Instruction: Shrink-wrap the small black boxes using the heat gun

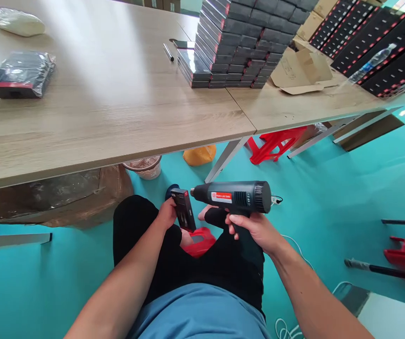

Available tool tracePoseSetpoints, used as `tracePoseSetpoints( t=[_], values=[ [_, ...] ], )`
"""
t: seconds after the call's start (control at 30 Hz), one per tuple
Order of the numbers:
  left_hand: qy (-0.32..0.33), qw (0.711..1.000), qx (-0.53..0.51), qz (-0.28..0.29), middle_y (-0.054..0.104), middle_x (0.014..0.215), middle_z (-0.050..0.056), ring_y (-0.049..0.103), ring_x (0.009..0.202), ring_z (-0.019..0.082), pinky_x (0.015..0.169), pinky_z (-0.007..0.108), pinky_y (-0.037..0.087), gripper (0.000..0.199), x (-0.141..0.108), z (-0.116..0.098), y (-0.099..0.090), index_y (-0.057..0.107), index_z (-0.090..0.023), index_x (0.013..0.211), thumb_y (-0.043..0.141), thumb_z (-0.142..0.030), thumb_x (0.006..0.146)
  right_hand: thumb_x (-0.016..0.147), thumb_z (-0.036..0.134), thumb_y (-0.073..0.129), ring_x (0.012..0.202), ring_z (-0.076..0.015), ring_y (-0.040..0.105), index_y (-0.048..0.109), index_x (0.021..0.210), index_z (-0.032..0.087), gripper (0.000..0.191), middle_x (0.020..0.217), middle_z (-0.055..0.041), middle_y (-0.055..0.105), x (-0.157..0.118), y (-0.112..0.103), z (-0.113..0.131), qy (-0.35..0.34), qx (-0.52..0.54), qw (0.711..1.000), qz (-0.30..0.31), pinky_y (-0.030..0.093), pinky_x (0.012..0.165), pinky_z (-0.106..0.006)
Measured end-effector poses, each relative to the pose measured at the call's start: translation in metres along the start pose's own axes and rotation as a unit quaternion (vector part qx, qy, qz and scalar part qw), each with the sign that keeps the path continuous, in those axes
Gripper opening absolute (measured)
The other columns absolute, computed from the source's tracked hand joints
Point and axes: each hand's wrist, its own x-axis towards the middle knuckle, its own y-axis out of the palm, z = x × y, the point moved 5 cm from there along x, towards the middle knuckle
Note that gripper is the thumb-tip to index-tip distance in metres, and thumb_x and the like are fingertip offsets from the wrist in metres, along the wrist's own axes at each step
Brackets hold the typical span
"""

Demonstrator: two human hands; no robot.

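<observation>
The person holds a slim black box (184,209) below the front edge of the bench (117,108), between the knees, and a heat gun (236,195) level at its right. Held there, over the floor, the box probably keeps the hot air away from the bench and the tall stack of boxes (245,42). The nozzle points left at the upper end of the box, near it; the view does not settle whether they touch. The box slants, its broad face turned up, likely to leave that side bare to the nozzle.

The left grip (167,214) is narrow, closed on the box's left edge, with some fingers hidden beneath. The right grip (250,225) wraps the gun's handle just under the barrel, thumb across it, which seems meant to steady the heavy body; the trigger cannot be made out.
</observation>
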Motion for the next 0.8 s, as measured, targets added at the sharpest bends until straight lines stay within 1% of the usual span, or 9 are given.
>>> tracePoseSetpoints(
  t=[0.1, 0.17, 0.23, 0.33, 0.47, 0.57, 0.67, 0.73, 0.8],
  values=[
    [-0.074, 0.993, -0.087, 0.029, 0.067, 0.072, 0.006, 0.064, 0.065, 0.024, 0.064, 0.038, 0.053, 0.025, -0.001, 0.0, 0.001, 0.065, -0.018, 0.079, 0.055, -0.02, 0.056, 0.081, 0.044, 0.074, 0.066, -0.0179, 0.062, 0.073, 0.088, 0.018, 0.027, 0.076, -0.0037, 0.07, 0.003, 0.016, 0.008, -0.009, -0.023, 0.999, 0.048, 0.055, 0.062, -0.033],
    [-0.095, 0.988, -0.119, 0.041, 0.067, 0.073, 0.007, 0.064, 0.065, 0.024, 0.062, 0.038, 0.053, 0.029, -0.003, -0.002, 0.001, 0.066, -0.017, 0.083, 0.054, -0.022, 0.057, 0.082, 0.043, 0.073, 0.063, -0.0174, 0.06, 0.071, 0.084, 0.018, 0.025, 0.068, -0.0017, 0.066, 0.001, 0.022, 0.005, 0.001, -0.063, 0.995, 0.075, 0.054, 0.062, -0.033],
    [-0.096, 0.985, -0.134, 0.046, 0.066, 0.073, 0.008, 0.063, 0.063, 0.024, 0.059, 0.036, 0.051, 0.035, -0.004, -0.005, 0.002, 0.068, -0.014, 0.09, 0.053, -0.025, 0.06, 0.08, 0.042, 0.074, 0.063, -0.0177, 0.06, 0.07, 0.084, 0.018, 0.024, 0.066, -0.0009, 0.065, -0.005, 0.023, -0.003, 0.022, -0.094, 0.991, 0.096, 0.054, 0.061, -0.033],
    [-0.08, 0.988, -0.129, 0.043, 0.063, 0.069, 0.008, 0.06, 0.059, 0.02, 0.054, 0.032, 0.048, 0.039, -0.007, -0.01, 0.003, 0.069, -0.011, 0.096, 0.051, -0.03, 0.067, 0.078, 0.039, 0.075, 0.065, -0.0186, 0.061, 0.069, 0.083, 0.019, 0.022, 0.068, -0.0011, 0.064, -0.023, 0.017, -0.019, 0.071, -0.12, 0.983, 0.115, 0.053, 0.059, -0.032],
    [-0.057, 0.994, -0.091, 0.03, 0.061, 0.068, 0.006, 0.057, 0.057, 0.018, 0.053, 0.03, 0.047, 0.04, -0.009, -0.013, 0.007, 0.069, -0.013, 0.098, 0.047, -0.04, 0.079, 0.078, 0.038, 0.074, 0.062, -0.0183, 0.059, 0.069, 0.078, 0.019, 0.02, 0.066, -0.0014, 0.063, -0.046, 0.005, -0.04, 0.123, -0.137, 0.975, 0.125, 0.052, 0.058, -0.032],
    [-0.075, 0.994, -0.062, 0.046, 0.063, 0.073, 0.006, 0.06, 0.06, 0.019, 0.052, 0.03, 0.048, 0.055, -0.012, -0.012, 0.01, 0.067, -0.014, 0.107, 0.047, -0.06, 0.086, 0.076, 0.041, 0.078, 0.065, -0.0193, 0.062, 0.071, 0.082, 0.019, 0.024, 0.068, -0.0014, 0.064, -0.052, -0.004, -0.051, 0.135, -0.085, 0.982, 0.097, 0.052, 0.058, -0.032],
    [-0.136, 0.985, -0.059, 0.092, 0.071, 0.087, 0.013, 0.069, 0.073, 0.026, 0.055, 0.034, 0.053, 0.081, -0.016, -0.007, 0.014, 0.063, -0.015, 0.12, 0.045, -0.084, 0.081, 0.075, 0.044, 0.079, 0.065, -0.0183, 0.063, 0.073, 0.09, 0.017, 0.032, 0.075, -0.0034, 0.069, -0.045, -0.015, -0.056, 0.134, -0.018, 0.99, 0.051, 0.054, 0.059, -0.031],
    [-0.172, 0.973, -0.064, 0.141, 0.073, 0.101, 0.02, 0.073, 0.087, 0.033, 0.061, 0.04, 0.057, 0.085, -0.021, -0.006, 0.018, 0.062, -0.012, 0.127, 0.045, -0.083, 0.083, 0.076, 0.043, 0.079, 0.065, -0.0169, 0.064, 0.074, 0.098, 0.016, 0.036, 0.08, -0.0048, 0.071, -0.031, -0.021, -0.057, 0.128, 0.031, 0.991, 0.009, 0.055, 0.058, -0.029],
    [-0.19, 0.964, -0.065, 0.176, 0.073, 0.11, 0.024, 0.072, 0.1, 0.036, 0.071, 0.045, 0.059, 0.074, -0.027, -0.006, 0.023, 0.062, -0.007, 0.13, 0.05, -0.067, 0.089, 0.077, 0.039, 0.079, 0.064, -0.0161, 0.064, 0.073, 0.099, 0.014, 0.034, 0.081, -0.0055, 0.072, -0.012, -0.024, -0.055, 0.113, 0.091, 0.988, -0.042, 0.054, 0.054, -0.027]
  ],
)
